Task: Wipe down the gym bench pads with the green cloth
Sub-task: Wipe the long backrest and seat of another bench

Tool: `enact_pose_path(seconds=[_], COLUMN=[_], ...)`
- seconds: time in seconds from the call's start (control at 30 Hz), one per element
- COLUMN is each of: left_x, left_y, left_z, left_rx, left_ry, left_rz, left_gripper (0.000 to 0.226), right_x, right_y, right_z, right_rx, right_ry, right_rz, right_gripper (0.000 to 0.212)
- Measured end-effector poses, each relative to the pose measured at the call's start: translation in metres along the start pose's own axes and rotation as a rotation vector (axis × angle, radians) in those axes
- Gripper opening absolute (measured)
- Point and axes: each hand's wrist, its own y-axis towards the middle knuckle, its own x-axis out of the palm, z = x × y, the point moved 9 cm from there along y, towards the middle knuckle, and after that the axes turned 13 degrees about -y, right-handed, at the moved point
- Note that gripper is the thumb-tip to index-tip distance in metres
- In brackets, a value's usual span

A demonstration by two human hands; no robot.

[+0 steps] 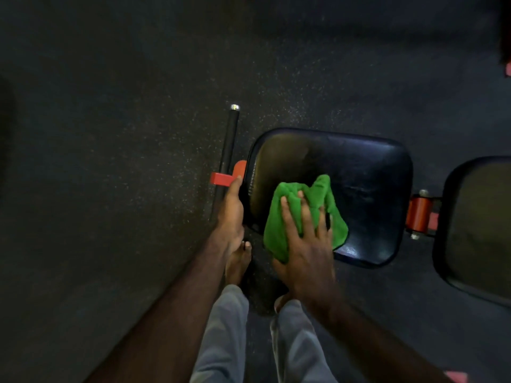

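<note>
Speckled dark floor (110, 134) beneath a black seat pad (359, 172), with a second pad (478, 230) to its right. Green cloth (279, 217) lies bunched on the seat pad's near left part. Right hand (307, 244), fingers spread flat, presses the cloth. Left hand (231, 214) grips the pad's left edge.

Dim, soft-focus view; dark, warped edges.

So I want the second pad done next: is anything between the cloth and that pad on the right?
Nothing visible blocks it. The green cloth lies on the seat pad under the right hand; only the orange hinge sits in the gap, below pad level, before the second pad.
</note>
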Motion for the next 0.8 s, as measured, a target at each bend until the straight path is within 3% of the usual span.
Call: enact_pose_path(seconds=[0.1, 0.2, 0.23, 0.37, 0.4, 0.53, 0.6, 0.7, 0.73, 0.8], left_x=[-0.001, 0.0, 0.001, -0.007, -0.009, -0.02, -0.03, -0.046, -0.046, -0.038], left_y=[0.003, 0.0, -0.001, -0.002, -0.003, -0.002, 0.005, 0.017, 0.018, 0.016], left_z=[-0.004, -0.002, -0.002, -0.003, -0.003, -0.003, -0.004, -0.007, -0.009, -0.006], left_rx=[-0.038, -0.04, -0.029, -0.015, -0.003, 0.016, 0.016, 0.07, 0.077, 0.098], left_ry=[-0.056, -0.095, -0.104, -0.131, -0.131, -0.186, -0.162, -0.014, -0.001, -0.012], left_rz=[-0.035, -0.085, -0.09, -0.085, -0.08, -0.058, -0.026, 0.029, 0.027, 0.018], left_gripper=[0.055, 0.065, 0.065, 0.067, 0.067, 0.061, 0.065, 0.064, 0.063, 0.059], right_x=[0.002, -0.016, -0.022, -0.026, -0.023, -0.024, -0.039, -0.056, -0.056, -0.057], right_y=[0.02, 0.058, 0.069, 0.074, 0.069, 0.079, 0.113, 0.151, 0.152, 0.152], right_z=[-0.038, -0.038, -0.031, -0.032, -0.043, -0.067, -0.045, 0.003, 0.002, -0.02], right_rx=[-0.247, -0.518, -0.507, -0.177, -0.185, -0.636, -0.539, 0.05, 0.111, -0.102], right_ry=[0.026, -0.036, -0.036, 0.136, 0.123, -0.096, -0.101, 0.106, 0.117, 0.047], right_rz=[-0.021, 0.005, 0.022, 0.081, 0.106, 0.098, 0.117, 0.16, 0.169, 0.17], right_gripper=[0.105, 0.111, 0.113, 0.103, 0.098, 0.093, 0.093, 0.09, 0.089, 0.089])
